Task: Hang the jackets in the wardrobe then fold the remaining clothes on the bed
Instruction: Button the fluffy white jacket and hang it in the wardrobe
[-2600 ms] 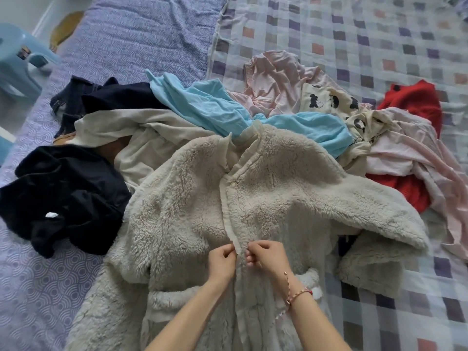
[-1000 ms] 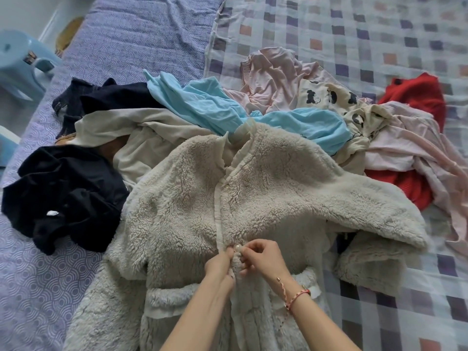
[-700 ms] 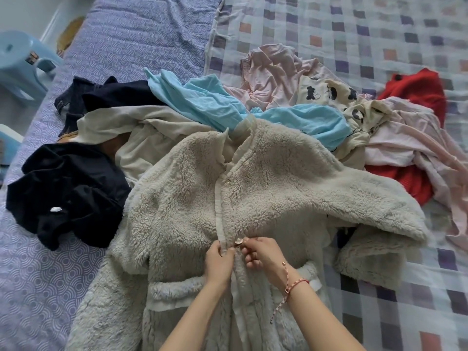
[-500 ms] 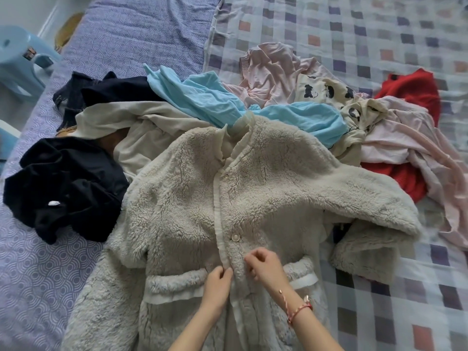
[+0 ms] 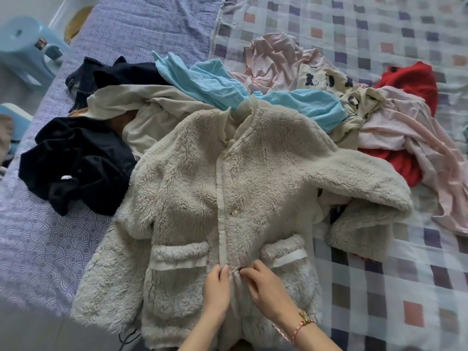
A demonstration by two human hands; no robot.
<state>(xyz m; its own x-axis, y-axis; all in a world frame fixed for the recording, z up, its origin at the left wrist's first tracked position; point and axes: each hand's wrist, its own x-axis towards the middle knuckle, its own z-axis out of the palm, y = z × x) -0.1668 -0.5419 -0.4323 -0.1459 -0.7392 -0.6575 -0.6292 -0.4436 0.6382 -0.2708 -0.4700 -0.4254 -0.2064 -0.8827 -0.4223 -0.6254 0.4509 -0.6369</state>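
Logging largest first. Bed (image 5: 379,287): checked sheet on the right, purple patterned cover on the left. Fleece jacket (image 5: 266,173) lies flat on it, front up, collar at 12 o'clock, hem at 6 o'clock nearest the person. Clothes pile (image 5: 291,105) sits behind it, spread from 10 to 2 o'clock. — A

Long axis? — B

Placket (image 5: 221,198) runs 12 to 6, down the jacket's middle. One button (image 5: 235,212) is done up at mid-chest; another seems to show near the collar. — A

Hands? — B

Both are on the placket, level with the pocket tops, at 6 o'clock from the fastened button. Left hand (image 5: 216,287) pinches the ribbed edge between thumb and fingers. Right hand (image 5: 266,287) pinches the opposite front edge, fingers curled. The two sets of fingertips nearly meet. Anything under them is hidden; cannot tell if a button is through its hole. — A

Judgement? — B

Fastening step, ahead of hanging. Whatever is left open lies at 6 o'clock from the grip, on the same axis, toward the wrists; both hands are equally near. The collar, where a hanger would enter, lies at 12 o'clock, well apart from both hands. Wardrobe not in view. — A
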